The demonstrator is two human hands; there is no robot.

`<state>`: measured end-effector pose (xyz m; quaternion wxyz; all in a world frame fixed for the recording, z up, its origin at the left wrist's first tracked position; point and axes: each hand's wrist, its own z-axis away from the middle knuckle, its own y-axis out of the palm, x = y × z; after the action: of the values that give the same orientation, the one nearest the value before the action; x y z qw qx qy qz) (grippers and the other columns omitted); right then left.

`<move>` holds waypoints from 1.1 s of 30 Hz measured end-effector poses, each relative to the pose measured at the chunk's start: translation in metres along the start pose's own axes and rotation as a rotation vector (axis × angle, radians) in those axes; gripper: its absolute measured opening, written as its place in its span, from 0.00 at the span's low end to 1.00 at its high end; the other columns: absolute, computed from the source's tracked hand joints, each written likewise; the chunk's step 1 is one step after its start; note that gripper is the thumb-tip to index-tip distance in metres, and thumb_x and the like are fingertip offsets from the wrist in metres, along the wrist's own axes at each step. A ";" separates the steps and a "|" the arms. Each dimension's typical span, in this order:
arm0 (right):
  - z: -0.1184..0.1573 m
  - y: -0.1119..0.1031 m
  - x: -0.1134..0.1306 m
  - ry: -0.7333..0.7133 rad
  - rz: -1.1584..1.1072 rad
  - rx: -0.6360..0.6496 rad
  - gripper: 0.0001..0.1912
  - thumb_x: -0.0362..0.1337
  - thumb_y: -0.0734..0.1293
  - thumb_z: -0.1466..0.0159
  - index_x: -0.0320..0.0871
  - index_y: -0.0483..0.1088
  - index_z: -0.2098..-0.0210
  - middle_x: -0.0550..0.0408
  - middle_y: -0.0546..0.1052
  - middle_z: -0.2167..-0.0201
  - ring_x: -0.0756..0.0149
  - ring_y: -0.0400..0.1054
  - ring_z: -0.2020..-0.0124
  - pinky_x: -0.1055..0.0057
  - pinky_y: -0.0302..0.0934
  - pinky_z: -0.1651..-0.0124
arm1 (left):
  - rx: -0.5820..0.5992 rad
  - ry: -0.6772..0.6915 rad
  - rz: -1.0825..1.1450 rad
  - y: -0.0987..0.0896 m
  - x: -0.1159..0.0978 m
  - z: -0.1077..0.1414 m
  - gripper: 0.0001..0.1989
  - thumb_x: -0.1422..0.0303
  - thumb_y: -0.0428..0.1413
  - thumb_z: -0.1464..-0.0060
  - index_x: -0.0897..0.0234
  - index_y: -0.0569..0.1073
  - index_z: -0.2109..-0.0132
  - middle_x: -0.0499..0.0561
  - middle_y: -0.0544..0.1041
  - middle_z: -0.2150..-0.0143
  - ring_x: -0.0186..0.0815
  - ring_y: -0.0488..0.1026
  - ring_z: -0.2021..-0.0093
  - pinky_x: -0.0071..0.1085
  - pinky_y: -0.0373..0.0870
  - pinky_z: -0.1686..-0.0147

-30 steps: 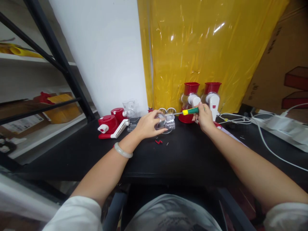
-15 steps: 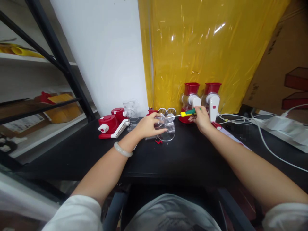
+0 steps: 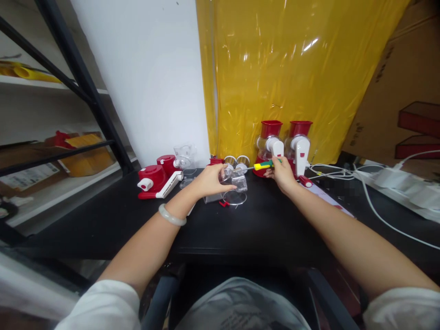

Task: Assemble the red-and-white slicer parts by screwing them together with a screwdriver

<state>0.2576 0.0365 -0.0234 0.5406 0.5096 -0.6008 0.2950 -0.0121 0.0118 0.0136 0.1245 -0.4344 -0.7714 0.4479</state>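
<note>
My left hand point(image 3: 213, 180) is closed around a clear plastic part point(image 3: 239, 181), with the thumb at its near side. A screwdriver point(image 3: 264, 165) with a yellow and green handle is gripped in my right hand point(image 3: 282, 173). Its shaft points left and its tip reaches the clear part; exactly where it touches is too small to tell. Below the held part, a clear round piece point(image 3: 237, 198) and a small red piece point(image 3: 224, 204) lie on the black table point(image 3: 220, 233). Just behind stand two grater drums point(image 3: 242, 162).
Two assembled red and white rotary graters point(image 3: 301, 146) stand at the back right. Red grater bases point(image 3: 151, 178) and a clear housing point(image 3: 185, 156) are at the left. White cables point(image 3: 335, 170) and a power strip point(image 3: 395, 183) lie on the right. A yellow plastic sheet point(image 3: 292, 59) hangs behind.
The screwdriver and my right hand have shifted slightly left and down in view, along with the whole scene. Both hands keep their hold.
</note>
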 end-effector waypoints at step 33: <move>0.000 -0.003 -0.005 -0.023 -0.012 -0.032 0.11 0.44 0.64 0.37 0.48 0.57 0.64 0.65 0.66 0.83 0.70 0.65 0.87 0.74 0.61 0.85 | 0.252 0.294 -0.105 0.013 -0.026 -0.032 0.17 0.54 0.53 0.41 0.62 0.73 0.56 0.57 0.69 0.53 0.41 0.71 0.54 0.36 0.69 0.54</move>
<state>0.2600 0.0370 -0.0292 0.5436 0.5080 -0.6083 0.2763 0.0292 0.0128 0.0265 0.3123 -0.4354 -0.7043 0.4657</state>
